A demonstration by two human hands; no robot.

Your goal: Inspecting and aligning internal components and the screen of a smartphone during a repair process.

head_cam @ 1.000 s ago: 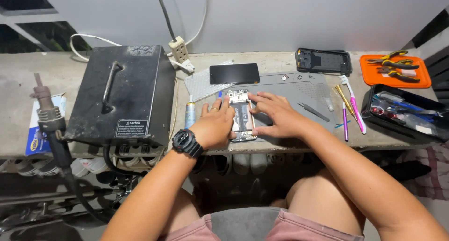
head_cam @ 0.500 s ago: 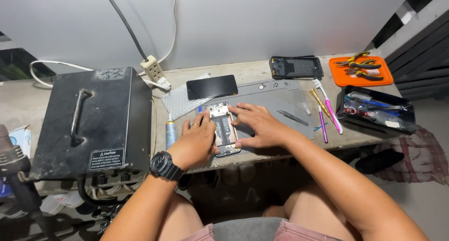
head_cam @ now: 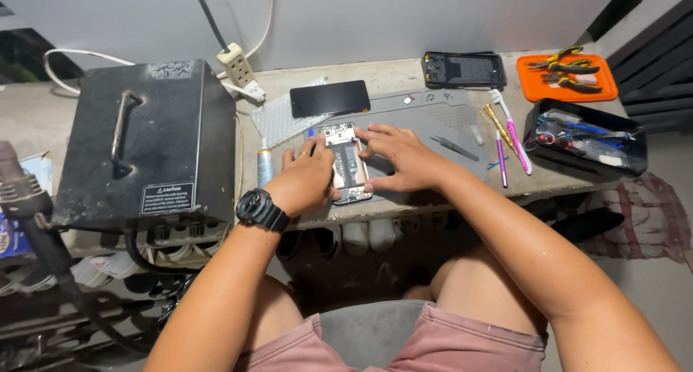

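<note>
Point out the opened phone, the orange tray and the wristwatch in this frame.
opened phone [head_cam: 348,162]: head view, on its exposed inner middle between the two hands.
orange tray [head_cam: 535,85]: head view, on a bare part of its left side.
wristwatch [head_cam: 254,206]: head view, on the black case at the left wrist.

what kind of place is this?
Likely a small phone-repair bench: an opened phone lies on a grey work mat under both hands, with an orange tray of pliers and a black tool tray nearby.

Two hands, the left hand [head_cam: 307,180] and right hand [head_cam: 401,159], are sharing a bench carrying one opened phone [head_cam: 345,162], two trays and two pliers.
</note>
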